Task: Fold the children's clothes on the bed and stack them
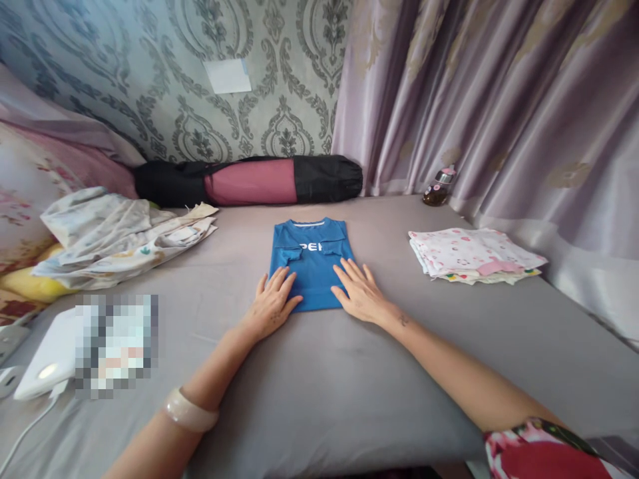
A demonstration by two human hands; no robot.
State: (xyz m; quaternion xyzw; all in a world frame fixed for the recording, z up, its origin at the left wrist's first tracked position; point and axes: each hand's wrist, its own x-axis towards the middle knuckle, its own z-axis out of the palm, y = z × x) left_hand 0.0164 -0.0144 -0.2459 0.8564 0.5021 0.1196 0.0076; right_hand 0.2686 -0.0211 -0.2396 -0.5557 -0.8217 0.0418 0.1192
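Observation:
A blue shirt lies flat on the grey bed sheet, its sides and sleeves folded inward over the front. White letters show partly between the two sleeve ends, and the neckline points away from me. My left hand rests with fingers stretched out on the shirt's lower left edge. On the lower right edge lies my right hand, palm down with its fingers spread. Neither hand grips the cloth.
Folded pink-and-white printed clothes lie to the right, with a bottle behind them. A long black-and-pink bag lies along the wall. To the left are a crumpled printed cloth and a white device with a cable.

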